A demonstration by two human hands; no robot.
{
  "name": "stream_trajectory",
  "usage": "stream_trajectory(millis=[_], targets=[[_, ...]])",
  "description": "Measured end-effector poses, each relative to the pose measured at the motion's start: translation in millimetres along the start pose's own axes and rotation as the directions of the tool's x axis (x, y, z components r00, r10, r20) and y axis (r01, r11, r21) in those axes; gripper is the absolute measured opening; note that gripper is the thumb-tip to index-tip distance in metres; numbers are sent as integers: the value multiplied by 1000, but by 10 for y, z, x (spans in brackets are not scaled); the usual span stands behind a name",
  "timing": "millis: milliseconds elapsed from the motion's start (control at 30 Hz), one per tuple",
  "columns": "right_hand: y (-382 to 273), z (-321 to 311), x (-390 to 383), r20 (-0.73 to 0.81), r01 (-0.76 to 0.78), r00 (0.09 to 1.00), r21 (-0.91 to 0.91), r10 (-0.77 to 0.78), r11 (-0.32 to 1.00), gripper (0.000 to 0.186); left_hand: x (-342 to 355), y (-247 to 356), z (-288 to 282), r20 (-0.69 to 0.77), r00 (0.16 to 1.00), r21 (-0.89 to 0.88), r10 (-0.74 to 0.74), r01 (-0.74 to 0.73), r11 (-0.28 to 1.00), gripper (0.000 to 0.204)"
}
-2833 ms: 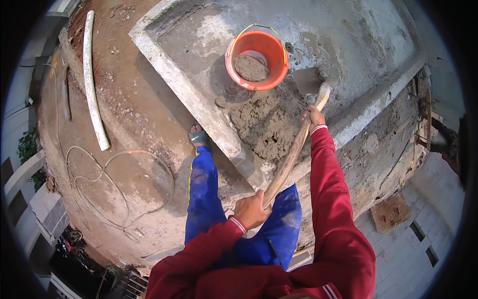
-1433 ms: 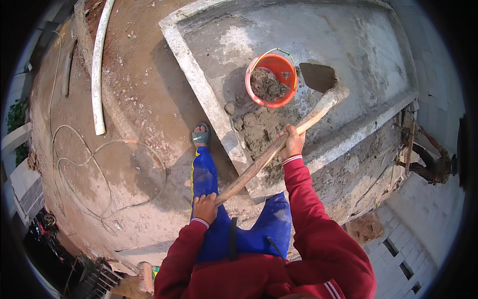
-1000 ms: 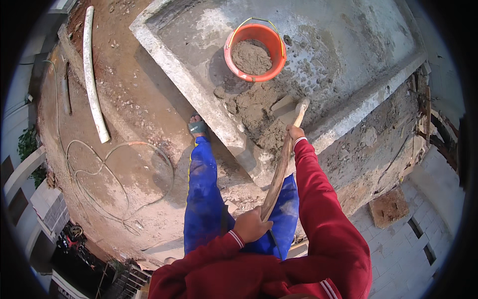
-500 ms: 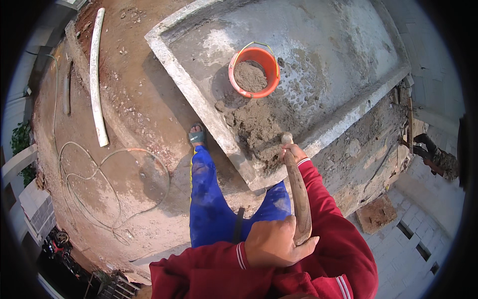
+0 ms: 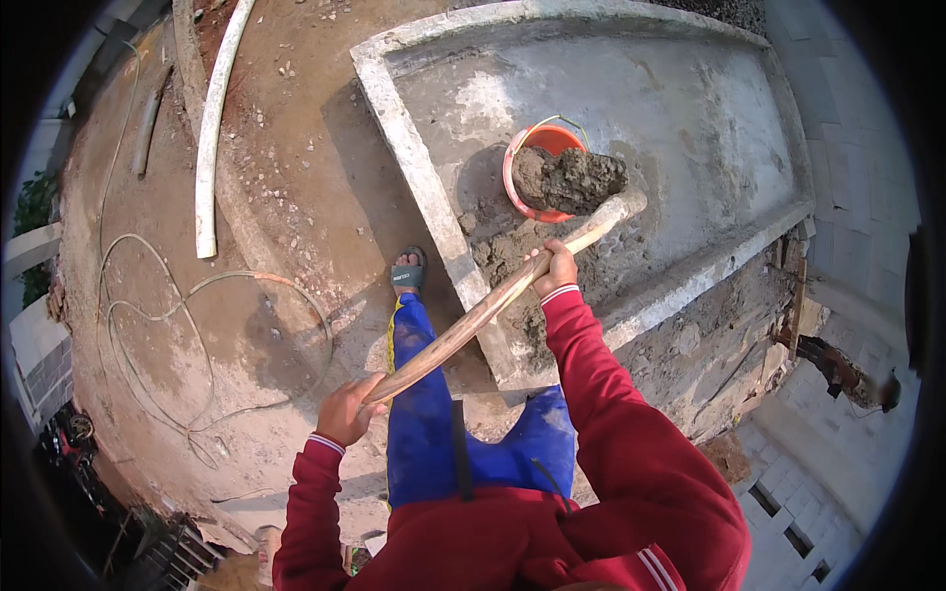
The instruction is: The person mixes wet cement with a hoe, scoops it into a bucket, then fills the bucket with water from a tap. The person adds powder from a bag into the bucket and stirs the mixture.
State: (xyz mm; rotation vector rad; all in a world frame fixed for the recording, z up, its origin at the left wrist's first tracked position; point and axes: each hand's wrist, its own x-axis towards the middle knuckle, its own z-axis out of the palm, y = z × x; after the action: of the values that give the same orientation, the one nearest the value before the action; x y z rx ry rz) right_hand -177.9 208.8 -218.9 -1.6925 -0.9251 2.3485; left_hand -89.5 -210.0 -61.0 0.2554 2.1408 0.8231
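Observation:
My left hand (image 5: 350, 412) grips the lower end of a long wooden handle (image 5: 453, 337) at waist level. Farther up, my right hand (image 5: 555, 264) is closed round the same handle. At its far end a lump of grey wet mortar (image 5: 588, 181), apparently on the tool's blade, hangs over the orange bucket (image 5: 516, 196) with the wire handle, hiding much of its inside; whether it touches is unclear. The bucket stands in a shallow concrete trough (image 5: 414, 158), near its front corner, beside a heap of wet mortar (image 5: 503, 254). The blade itself is hidden.
On the dirt ground at the left lie a white pipe (image 5: 212, 148), a darker pipe (image 5: 154, 121) and a looped hose (image 5: 210, 364). My left foot (image 5: 408, 271) stands beside the trough wall. A co-worker (image 5: 852, 379) is at the far right, by a wooden plank (image 5: 797, 305) and grey paving.
Since half a second ago the tool's head has risen from the heap to the bucket, carrying mortar. My left hand has moved down-left with the handle's end, and my right hand upward and left.

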Motion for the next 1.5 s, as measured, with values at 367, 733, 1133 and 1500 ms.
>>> stream_trajectory(millis=[367, 733, 1133, 1500], targets=[[-1117, -902, -254, -115, 498, 840, -224, -530, 838, 15, 1109, 562, 1626, 155, 943, 91, 295, -311, 946, 30], [-44, -3789, 1921, -326, -312, 943, -787, 71, 533, 15, 738, 2197, 3165, 545, 815, -83, -198, 287, 954, 48], [1064, -3261, 1292, 233, 280, 923, -953, 305, -120, 29, 24, 2433, 2641, 612, 695, -300, -378, 646, 702, 42], [-7, -2014, -235, -236, -479, 856, -27, 460, 877, 12, 247, 2762, 362, 677, 735, -210, 13, 177, 962, 53]])
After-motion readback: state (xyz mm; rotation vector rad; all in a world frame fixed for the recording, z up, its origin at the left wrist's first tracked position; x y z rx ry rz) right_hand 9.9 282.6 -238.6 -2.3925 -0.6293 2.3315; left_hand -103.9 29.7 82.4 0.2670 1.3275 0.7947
